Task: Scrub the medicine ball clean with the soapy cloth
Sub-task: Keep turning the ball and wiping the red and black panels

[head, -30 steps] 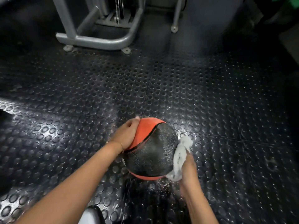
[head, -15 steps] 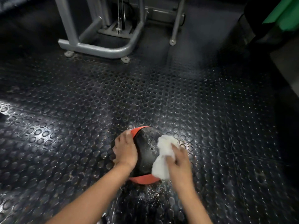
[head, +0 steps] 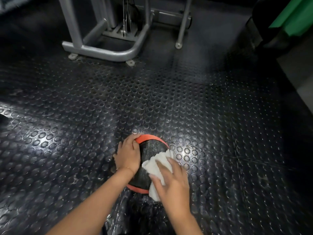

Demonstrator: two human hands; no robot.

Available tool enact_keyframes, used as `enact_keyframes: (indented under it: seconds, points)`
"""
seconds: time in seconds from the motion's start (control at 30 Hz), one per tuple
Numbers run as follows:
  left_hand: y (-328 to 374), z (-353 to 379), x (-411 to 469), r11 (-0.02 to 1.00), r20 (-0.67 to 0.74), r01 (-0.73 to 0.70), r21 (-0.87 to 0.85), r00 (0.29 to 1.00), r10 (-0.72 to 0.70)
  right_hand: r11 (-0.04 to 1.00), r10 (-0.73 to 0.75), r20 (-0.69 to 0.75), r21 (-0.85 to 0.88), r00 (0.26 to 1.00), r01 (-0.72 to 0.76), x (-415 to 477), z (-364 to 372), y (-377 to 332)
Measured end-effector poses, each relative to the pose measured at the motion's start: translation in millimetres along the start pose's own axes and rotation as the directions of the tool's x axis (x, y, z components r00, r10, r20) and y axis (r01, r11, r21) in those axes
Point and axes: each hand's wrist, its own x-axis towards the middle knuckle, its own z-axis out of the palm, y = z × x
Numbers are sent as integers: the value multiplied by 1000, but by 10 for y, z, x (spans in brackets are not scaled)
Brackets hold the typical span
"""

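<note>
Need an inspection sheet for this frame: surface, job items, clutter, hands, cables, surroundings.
Surface: black studded rubber floor, wet sheen around the ball.
Job's things: round orange-and-black medicine ball on the floor; crumpled white cloth lying against its right side.
Clutter: nothing seen.
Grippers: left hand cups the ball's left side, fingers curled over it; right hand presses the cloth with flat, spread fingers.
Cables: thin vertical cables inside the machine.
Surroundings: grey tubular metal machine frame ahead; green panel at the upper right.
</note>
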Motion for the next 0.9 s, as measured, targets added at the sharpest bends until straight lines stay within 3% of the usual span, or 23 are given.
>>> enact_keyframes:
  seconds: [0.13, 0.27, 0.37, 0.53, 0.6, 0.67, 0.73, 0.8, 0.9]
  points:
    - [-21, -14, -149, 993, -48, -107, -42, 993, 105, 1000, -9, -19, 24, 1000, 9, 78, -16, 52]
    - [-14, -30, -100, 995, -47, -99, -30, 994, 97, 967, 190, 101, 155, 977, -204, 509, -23, 72]
    - [73, 1, -49, 999, -48, -34, 35, 998, 36, 960, 242, 121, 111, 963, -256, 563, -10, 86]
    - [175, 20, 67, 993, 21, -52, 105, 999, 50, 998, -26, -75, 61, 997, 30, 108, -48, 49]
    - [191, 25, 36, 989, 54, -94, 118, 995, 88, 980, 138, -9, 144, 990, -135, 332, -78, 103]
    - [189, 41, -17, 983, 69, -122, 140, 991, 113, 920, 305, 149, 207, 941, -332, 633, -87, 156]
    - [191, 47, -43, 981, 58, -120, 155, 992, 112, 902, 330, 194, 224, 924, -369, 822, -111, 156]
    - [206, 35, -13, 982, 40, -100, 160, 995, 95, 916, 304, 210, 205, 929, -346, 789, -145, 114]
    - [245, 13, 47, 983, 38, -76, 166, 997, 71, 974, 162, 159, 133, 974, -184, 442, -152, 101]
